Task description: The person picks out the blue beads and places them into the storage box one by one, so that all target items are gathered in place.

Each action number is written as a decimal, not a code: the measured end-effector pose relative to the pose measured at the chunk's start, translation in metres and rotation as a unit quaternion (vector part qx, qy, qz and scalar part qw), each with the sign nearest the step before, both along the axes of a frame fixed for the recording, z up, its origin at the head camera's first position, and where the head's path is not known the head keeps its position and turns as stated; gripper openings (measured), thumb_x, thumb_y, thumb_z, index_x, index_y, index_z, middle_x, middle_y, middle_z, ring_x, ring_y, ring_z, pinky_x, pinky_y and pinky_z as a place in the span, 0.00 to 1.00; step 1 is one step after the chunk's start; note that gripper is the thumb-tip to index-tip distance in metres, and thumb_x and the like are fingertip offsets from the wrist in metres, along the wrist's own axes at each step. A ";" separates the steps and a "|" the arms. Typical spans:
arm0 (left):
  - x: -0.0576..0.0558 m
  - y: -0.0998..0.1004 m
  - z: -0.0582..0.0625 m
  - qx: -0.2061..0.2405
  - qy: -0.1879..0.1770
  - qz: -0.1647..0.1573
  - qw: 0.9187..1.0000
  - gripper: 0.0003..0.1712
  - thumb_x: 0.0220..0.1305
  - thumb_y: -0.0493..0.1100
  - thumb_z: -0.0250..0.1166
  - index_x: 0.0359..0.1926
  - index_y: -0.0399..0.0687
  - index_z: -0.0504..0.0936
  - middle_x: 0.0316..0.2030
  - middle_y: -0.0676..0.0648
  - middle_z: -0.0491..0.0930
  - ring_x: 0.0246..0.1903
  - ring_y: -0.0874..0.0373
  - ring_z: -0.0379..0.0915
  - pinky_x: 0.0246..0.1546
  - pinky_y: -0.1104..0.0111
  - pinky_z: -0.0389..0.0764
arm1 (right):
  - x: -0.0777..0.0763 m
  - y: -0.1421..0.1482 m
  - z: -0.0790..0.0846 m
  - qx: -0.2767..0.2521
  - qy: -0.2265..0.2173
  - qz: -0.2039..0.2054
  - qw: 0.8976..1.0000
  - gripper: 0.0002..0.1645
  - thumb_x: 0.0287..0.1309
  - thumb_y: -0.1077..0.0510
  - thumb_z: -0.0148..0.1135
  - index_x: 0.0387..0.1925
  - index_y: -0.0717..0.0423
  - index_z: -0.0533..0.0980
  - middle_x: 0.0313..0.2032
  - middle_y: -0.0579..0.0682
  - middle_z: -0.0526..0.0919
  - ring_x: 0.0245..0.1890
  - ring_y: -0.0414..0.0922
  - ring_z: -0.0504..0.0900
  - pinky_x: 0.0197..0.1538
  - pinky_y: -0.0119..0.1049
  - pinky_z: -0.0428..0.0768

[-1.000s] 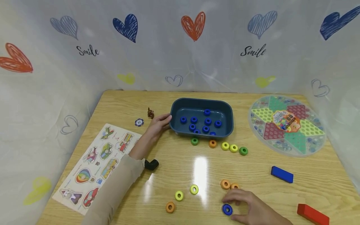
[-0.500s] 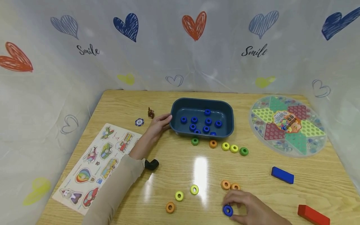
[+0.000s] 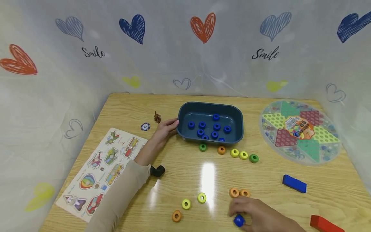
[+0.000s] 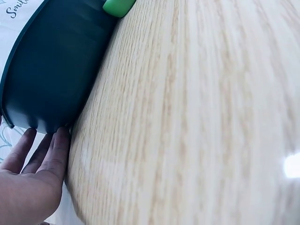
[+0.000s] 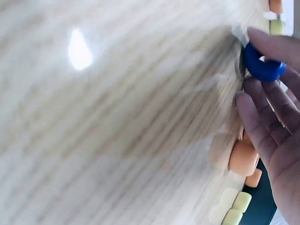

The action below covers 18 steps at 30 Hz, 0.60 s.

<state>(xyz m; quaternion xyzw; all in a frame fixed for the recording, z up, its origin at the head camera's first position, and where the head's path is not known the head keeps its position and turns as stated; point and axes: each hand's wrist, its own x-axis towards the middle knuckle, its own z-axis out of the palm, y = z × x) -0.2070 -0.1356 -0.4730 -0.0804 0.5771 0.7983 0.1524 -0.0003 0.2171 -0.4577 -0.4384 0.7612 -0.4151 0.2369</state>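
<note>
My left hand point(image 3: 164, 131) is at the left end of a dark blue-green plastic tub point(image 3: 239, 124). In the left wrist view its extended fingertips point(image 4: 31, 133) touch the outside of the tub wall point(image 4: 51, 70) just under the rim. Inside the tub lie several blue rings point(image 3: 217, 127). At the front right of the table, my right hand point(image 3: 258, 214) pinches a blue ring point(image 3: 239, 220) between thumb and fingers. The right wrist view shows this ring point(image 5: 262, 65) stood on its edge, the thumb point(image 5: 272, 47) along one side. Two orange rings point(image 3: 234, 192) lie just beyond the hand.
Green, orange and yellow rings point(image 3: 234, 152) line the tub's front. Two yellow rings point(image 3: 186, 204) and an orange ring point(image 3: 176, 216) lie front centre. A picture puzzle board point(image 3: 87, 199) is left; a round marble game board point(image 3: 299, 132), blue block point(image 3: 294, 183) and red block point(image 3: 326, 224) are right.
The right hand's thumb and fingers have closed on the blue ring, which has turned from lying flat to standing on its edge. The left hand stays at the tub.
</note>
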 end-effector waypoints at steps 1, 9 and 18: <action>0.000 0.000 0.000 0.001 0.001 0.000 1.000 0.25 0.65 0.37 0.59 0.60 0.29 0.67 0.57 0.36 0.68 0.55 0.47 0.67 0.54 0.60 0.71 | 0.001 0.000 -0.001 -0.002 -0.005 0.002 1.000 0.17 0.51 0.60 0.68 0.43 0.44 0.78 0.42 0.36 0.75 0.42 0.34 0.73 0.42 0.31 0.77; 0.001 -0.001 0.002 -0.002 0.005 -0.009 1.000 0.26 0.65 0.38 0.59 0.61 0.29 0.66 0.58 0.36 0.67 0.55 0.47 0.67 0.55 0.59 0.70 | -0.006 -0.002 0.001 -0.102 -0.055 -0.047 0.992 0.16 0.50 0.64 0.68 0.43 0.50 0.78 0.38 0.42 0.79 0.30 0.35 0.76 0.28 0.30 0.78; 0.002 -0.001 0.003 -0.012 -0.008 0.000 1.000 0.25 0.65 0.39 0.59 0.60 0.32 0.68 0.57 0.38 0.68 0.55 0.49 0.67 0.54 0.61 0.71 | -0.060 -0.002 0.030 -0.124 -0.039 -0.192 0.973 0.20 0.50 0.67 0.67 0.47 0.61 0.77 0.40 0.49 0.80 0.34 0.43 0.79 0.32 0.36 0.81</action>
